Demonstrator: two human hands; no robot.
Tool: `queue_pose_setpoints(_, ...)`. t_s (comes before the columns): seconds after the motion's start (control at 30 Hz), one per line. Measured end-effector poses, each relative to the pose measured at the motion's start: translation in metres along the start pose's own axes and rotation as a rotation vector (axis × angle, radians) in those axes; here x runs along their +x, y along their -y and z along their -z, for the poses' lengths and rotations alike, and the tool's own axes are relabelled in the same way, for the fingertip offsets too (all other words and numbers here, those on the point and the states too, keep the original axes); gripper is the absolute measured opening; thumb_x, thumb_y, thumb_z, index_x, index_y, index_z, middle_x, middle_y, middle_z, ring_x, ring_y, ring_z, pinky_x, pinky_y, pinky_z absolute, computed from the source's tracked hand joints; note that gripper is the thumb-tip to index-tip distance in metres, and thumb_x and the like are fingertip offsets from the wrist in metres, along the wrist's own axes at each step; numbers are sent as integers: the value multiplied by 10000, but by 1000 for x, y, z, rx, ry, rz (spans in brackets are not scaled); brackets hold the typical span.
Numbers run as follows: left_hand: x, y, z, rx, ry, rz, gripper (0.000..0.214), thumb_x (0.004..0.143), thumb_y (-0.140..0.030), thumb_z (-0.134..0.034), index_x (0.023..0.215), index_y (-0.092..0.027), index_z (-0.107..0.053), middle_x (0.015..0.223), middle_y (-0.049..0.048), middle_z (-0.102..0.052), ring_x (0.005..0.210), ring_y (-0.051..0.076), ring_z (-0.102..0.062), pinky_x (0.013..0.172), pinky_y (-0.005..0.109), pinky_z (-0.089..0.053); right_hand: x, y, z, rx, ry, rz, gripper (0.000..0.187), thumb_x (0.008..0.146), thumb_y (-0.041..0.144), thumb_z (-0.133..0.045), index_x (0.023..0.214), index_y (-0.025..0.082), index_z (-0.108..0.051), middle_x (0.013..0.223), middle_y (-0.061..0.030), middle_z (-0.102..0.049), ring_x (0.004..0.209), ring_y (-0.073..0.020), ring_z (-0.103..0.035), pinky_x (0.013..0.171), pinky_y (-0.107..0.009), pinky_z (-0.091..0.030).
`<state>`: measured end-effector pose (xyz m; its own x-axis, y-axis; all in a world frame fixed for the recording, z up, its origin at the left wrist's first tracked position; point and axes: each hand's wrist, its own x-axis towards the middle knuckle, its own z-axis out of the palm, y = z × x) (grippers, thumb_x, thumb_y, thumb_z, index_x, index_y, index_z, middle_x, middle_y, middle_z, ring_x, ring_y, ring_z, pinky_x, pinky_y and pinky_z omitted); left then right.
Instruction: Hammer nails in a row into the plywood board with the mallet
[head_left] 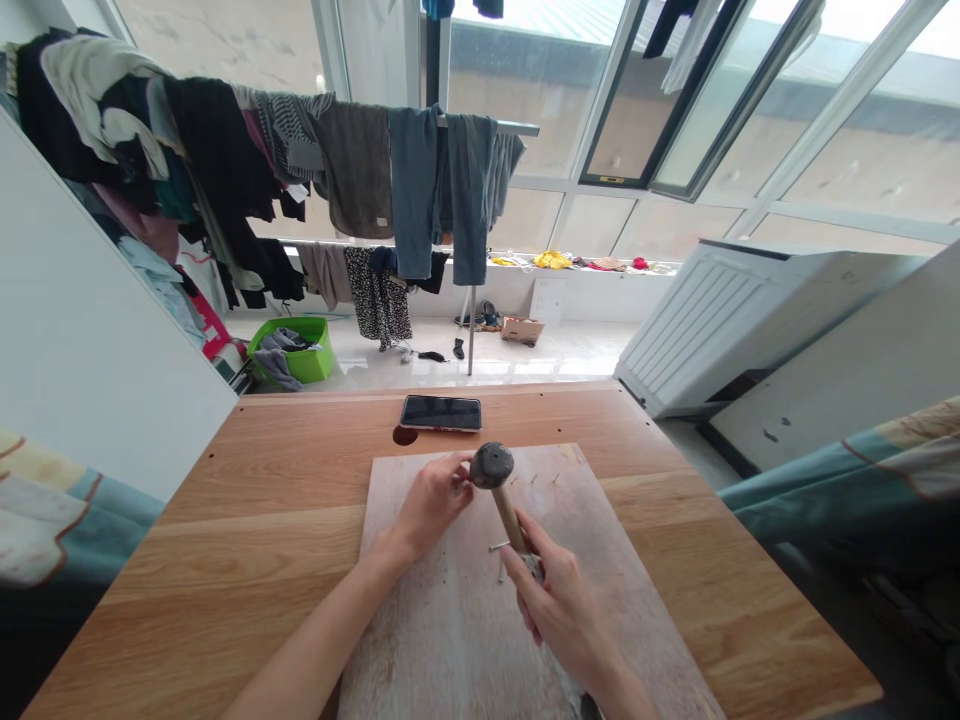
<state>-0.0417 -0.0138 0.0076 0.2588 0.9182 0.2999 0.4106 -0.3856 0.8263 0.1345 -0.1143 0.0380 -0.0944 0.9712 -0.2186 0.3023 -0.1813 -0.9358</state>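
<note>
One hammer (pixel 505 503), right fingers (pixel 535 533) wrapped round its handle (pixel 511 525), left fingers (pixel 451 462) bunched beside its head (pixel 492 466), grip unclear.

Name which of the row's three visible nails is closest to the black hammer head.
The leftmost thin, tan nail; the middle nail and rightmost nail stand farther right.

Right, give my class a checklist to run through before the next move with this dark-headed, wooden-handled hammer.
1. Hammer gripped in the right hand: ok.
2. Left hand clear of the hammer's head: not ok, appears right beside it.
3. Anything pinched by the left hand: cannot tell.
4. Flat black phone off the pale, worn wooden board: ok, lying beyond it.
5. Three thin, brownish nails firmly set: cannot tell.
</note>
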Motion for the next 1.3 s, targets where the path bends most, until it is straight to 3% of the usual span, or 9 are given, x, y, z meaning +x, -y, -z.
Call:
queue_pose_setpoints(0.17,1,2,0,31,9,12,398,765,15,-593,1098,-199,-630,862,10,-726,768,168,-677,784,280,-529,0,-1,-1,-9,14,0,643,948,508,-502,1467,130,-466,493,123,-391,327,-89,-398,304,-177,-350)
queue_pose_setpoints(0.37,-20,-12,0,295,-37,-119,304,825,-136,-673,1112,-178,-579,1060,87,-693,1004,259,-646,898,402,-517,-6,-8,7,-19,-27,13,650,957,534,-496,1455,116,-487,436,123,-398,314,-98,-397,319,-185,-366)
queue_pose_setpoints(0.43,-30,-24,-2,432,55,-185,243,844,-156,-674,1069,-181,-584,1023,75,-691,984,258,-641,884,404,-514,-8,-11,12,-15,-83,13,673,955,550,-493,1450,94,-485,420,124,-399,310,-97,-380,319,-188,-360)
queue_pose_setpoints(0.57,-43,-48,-12,730,366,-436,57,883,-131,-626,920,-167,-603,863,65,-694,844,250,-649,765,375,-508,-11,-17,22,5,-176,-9,729,929,572,-515,1443,57,-476,408,119,-414,311,-103,-378,322,-195,-348)
queue_pose_setpoints(0.7,-44,-65,-21,917,448,-532,75,870,-71,-578,897,-130,-615,814,100,-688,789,265,-652,723,386,-502,-13,-19,27,2,-184,-11,735,920,572,-526,1429,44,-487,399,118,-413,303,-105,-380,326,-200,-336)
queue_pose_setpoints(0.83,-41,-63,-13,898,464,-423,156,826,-25,-573,931,-131,-617,871,101,-678,791,255,-652,696,358,-514,-16,-20,26,-19,-185,-6,723,932,581,-509,1425,52,-498,399,114,-412,306,-109,-386,331,-205,-350)
queue_pose_setpoints(1.03,-27,-37,30,793,322,-88,259,862,58,-484,858,-156,-629,918,66,-627,794,195,-641,726,314,-532,-16,-18,22,-48,-162,5,729,940,588,-493,1428,47,-503,399,111,-403,308,-105,-371,335,-207,-340)
queue_pose_setpoints(1.17,-17,-28,42,804,317,-66,269,885,54,-470,855,-142,-651,948,80,-614,828,194,-635,759,310,-537,-15,-16,18,-43,-144,4,730,949,596,-477,1432,50,-501,397,112,-393,317,-105,-364,343,-209,-348)
queue_pose_setpoints(1.3,-15,-28,39,885,390,-133,324,794,117,-464,888,-119,-666,1000,119,-621,882,235,-635,783,348,-541,-16,-17,17,-29,-129,8,742,946,601,-483,1444,52,-486,400,118,-384,312,-105,-358,334,-207,-334)
